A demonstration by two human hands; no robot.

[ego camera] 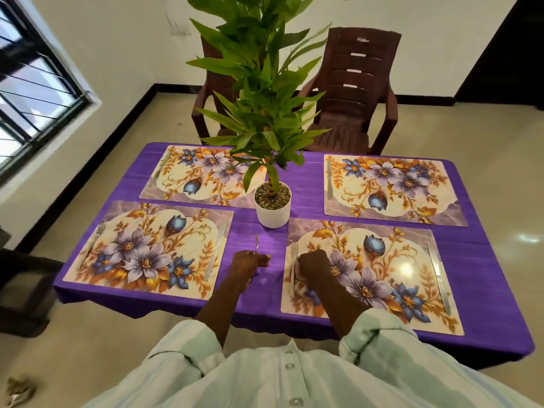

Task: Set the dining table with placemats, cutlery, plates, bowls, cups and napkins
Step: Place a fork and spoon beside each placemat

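Pale striped shirt [265,375], buttoned front, sleeves rolled up.

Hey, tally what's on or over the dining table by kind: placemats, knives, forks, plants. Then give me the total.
Placemats: 4
Knives: 4
Forks: 3, one held in the left hand
Potted plant: 1
Total: 12
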